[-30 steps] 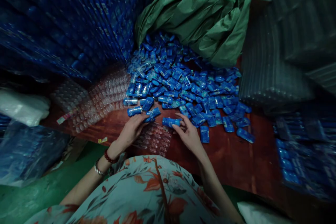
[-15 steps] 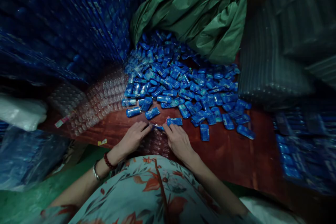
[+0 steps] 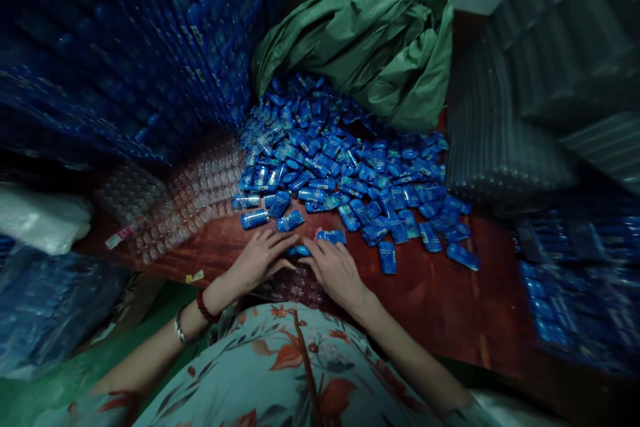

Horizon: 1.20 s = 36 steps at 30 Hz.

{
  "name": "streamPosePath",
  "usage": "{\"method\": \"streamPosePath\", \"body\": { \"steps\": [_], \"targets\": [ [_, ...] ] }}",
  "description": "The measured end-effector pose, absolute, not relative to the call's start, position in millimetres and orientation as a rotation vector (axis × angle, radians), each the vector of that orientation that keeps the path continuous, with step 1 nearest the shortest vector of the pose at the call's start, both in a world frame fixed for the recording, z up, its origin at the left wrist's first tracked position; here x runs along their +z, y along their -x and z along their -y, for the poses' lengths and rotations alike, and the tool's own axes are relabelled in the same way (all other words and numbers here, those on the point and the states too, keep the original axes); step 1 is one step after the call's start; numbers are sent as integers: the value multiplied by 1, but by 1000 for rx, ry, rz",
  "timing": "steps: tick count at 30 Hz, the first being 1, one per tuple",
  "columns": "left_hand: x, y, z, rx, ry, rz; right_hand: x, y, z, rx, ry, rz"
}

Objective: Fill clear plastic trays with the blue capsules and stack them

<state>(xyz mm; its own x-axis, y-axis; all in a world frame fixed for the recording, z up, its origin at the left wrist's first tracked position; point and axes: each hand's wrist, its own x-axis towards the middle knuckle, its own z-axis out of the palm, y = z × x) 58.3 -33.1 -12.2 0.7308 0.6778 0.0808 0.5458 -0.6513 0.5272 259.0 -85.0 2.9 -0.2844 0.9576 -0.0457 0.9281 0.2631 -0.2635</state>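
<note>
A small blue packet (image 3: 299, 250) lies between my two hands at the table's front edge. My left hand (image 3: 256, 257) holds its left end, fingers above and thumb below. On the packet's other end are the fingertips of my right hand (image 3: 337, 269), curled over it. My fingers cover most of the packet. Beneath my hands is a clear plastic sheet with rows of moulded pockets (image 3: 299, 285). Another blue packet (image 3: 332, 237) rests just beyond my right fingers, with a bit of pink beside it.
A heap of similar blue packets (image 3: 325, 160) spills from a green sack (image 3: 360, 53) on the red-brown table (image 3: 430, 300). Clear moulded sheets (image 3: 195, 193) lie at left. Tall blue stacks (image 3: 165, 53) stand behind them; grey plastic stacks (image 3: 495, 127) rise at right.
The fingers of my left hand have lifted and spread a little over the packet. My right hand has shifted slightly lower. The view has tilted upward a little.
</note>
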Motion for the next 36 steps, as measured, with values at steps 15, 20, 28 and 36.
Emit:
{"method": "streamPosePath", "body": {
  "steps": [15, 20, 28, 36],
  "targets": [
    [-31, -76, -8, 461, -2358, -1364, -13, -311, 69, 308, 2116, 2245],
    [-7, -27, 37, 716, -2110, -1385, -6, -319, 110, 612, 1890, 1707],
    [-7, -27, 92, 729, -2239, -1332, -33, -268, 139, 825, 1596, 1571],
    [-30, -34, 80, 800, -2415, -1022, -36, -266, 121, 376, 1582, 2231]
  ]
}}
